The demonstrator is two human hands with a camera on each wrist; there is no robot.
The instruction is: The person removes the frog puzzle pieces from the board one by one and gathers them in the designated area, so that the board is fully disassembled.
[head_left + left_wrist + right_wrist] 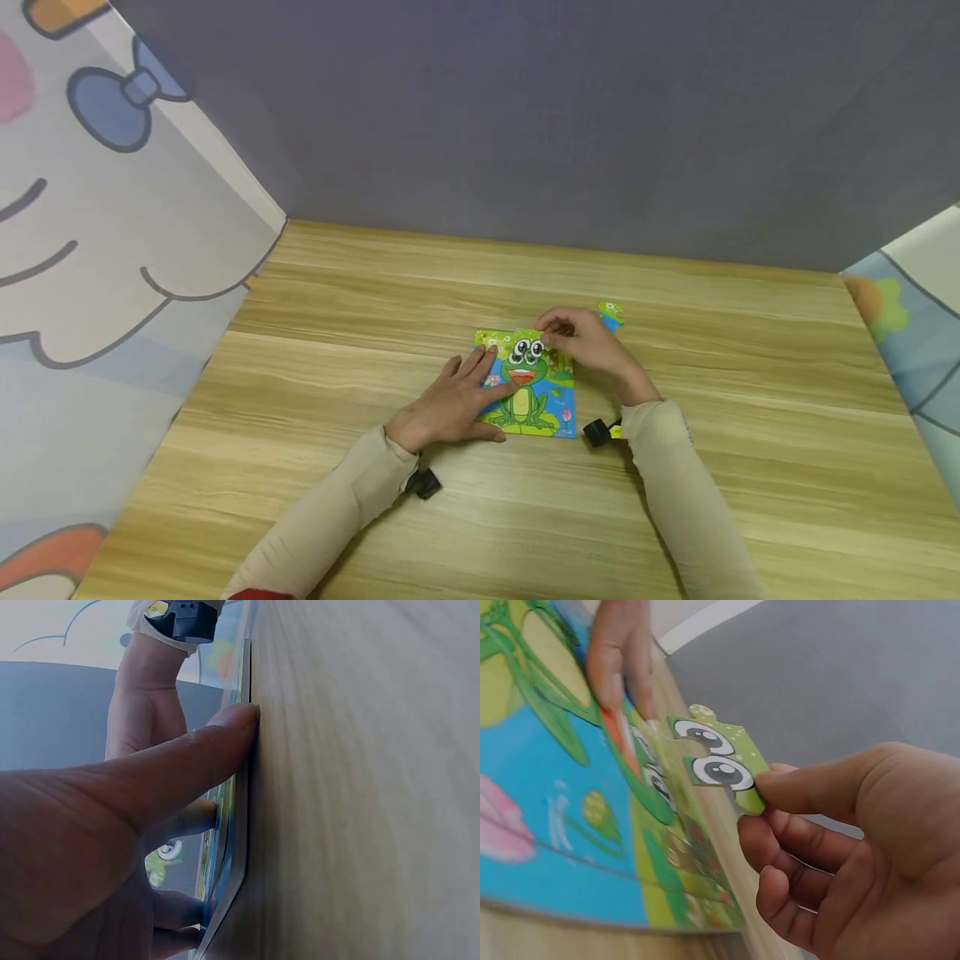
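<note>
A square frog jigsaw puzzle [562,397] lies flat on the wooden table. My left hand [453,402] rests on its left side with fingers spread, the thumb [225,735] at the near edge. Over the top edge, my right hand [588,340] pinches a green puzzle piece [744,750] printed with two big cartoon eyes, between thumb and fingertips. This piece is raised and tilted in the right wrist view. Below it, another pair of frog eyes [656,784] shows on the puzzle picture.
A loose green and blue puzzle piece [611,313] lies on the table just behind the right hand. A grey panel [525,125] rises along the table's far edge. Walls with cartoon pictures [172,217] stand at both sides. A black wrist camera [597,432] hangs by the right sleeve.
</note>
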